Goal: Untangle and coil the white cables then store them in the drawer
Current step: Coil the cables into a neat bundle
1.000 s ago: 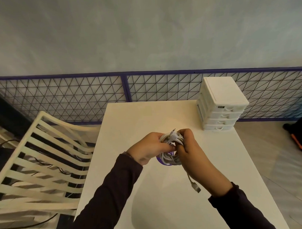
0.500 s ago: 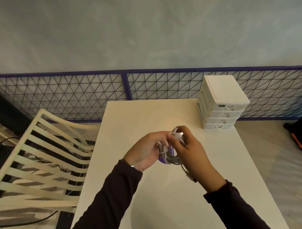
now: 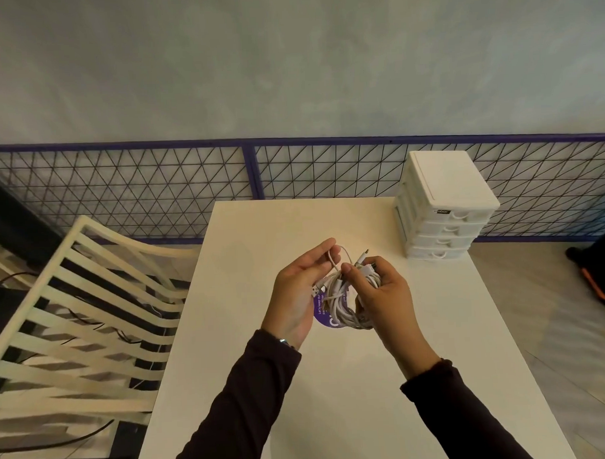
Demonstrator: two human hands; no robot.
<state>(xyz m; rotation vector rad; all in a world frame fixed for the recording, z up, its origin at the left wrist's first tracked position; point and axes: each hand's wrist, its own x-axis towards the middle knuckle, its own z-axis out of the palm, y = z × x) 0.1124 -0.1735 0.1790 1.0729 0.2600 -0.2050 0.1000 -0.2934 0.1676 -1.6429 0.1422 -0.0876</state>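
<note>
A tangled bundle of white cables [image 3: 341, 305] hangs between both hands above the middle of the white table [image 3: 334, 400]. My right hand [image 3: 379, 295] grips the bundle from the right, fingers curled round its strands. My left hand [image 3: 298, 291] has its palm turned up and pinches one thin strand that loops up out of the bundle. A plug end pokes out by the left palm and another sticks up above the right fingers. The white drawer unit [image 3: 444, 207] stands at the table's far right corner, all its drawers closed.
A round purple sticker [image 3: 323, 318] lies on the table under the bundle. A cream slatted chair [image 3: 85, 322] stands left of the table. A purple-framed wire mesh fence [image 3: 155, 189] runs behind. Someone's dark shoe and trouser leg [image 3: 601, 270] shows at the right edge.
My left hand has opened away from the bundle and turned palm up, drawing one thin strand out to the left. The loose plug that dangled below the right hand is no longer hanging there.
</note>
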